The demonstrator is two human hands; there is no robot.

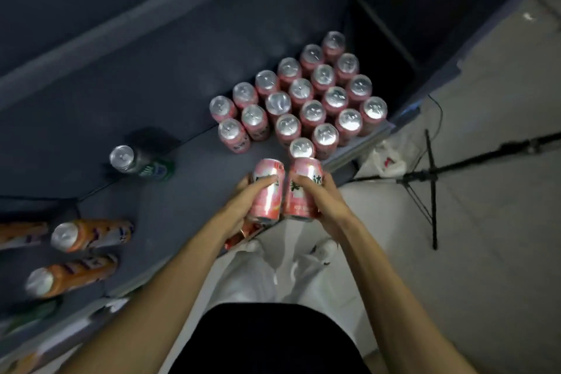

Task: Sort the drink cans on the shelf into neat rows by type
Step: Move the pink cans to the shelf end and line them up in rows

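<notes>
Left hand (246,200): forearm stretched forward over the shelf (170,91) edge, fingers curled round a pink can (267,191), held tilted. Right hand (321,203): same reach, fingers wrapped round a second pink can (302,191); the two cans sit side by side, near touching. Pink block (303,97): upright cans in slanting rows just beyond the hands. Green can (139,162): alone, left of the block. Orange cans (88,235): far left, blurred. Tripod (431,182): on the floor, right.
</notes>
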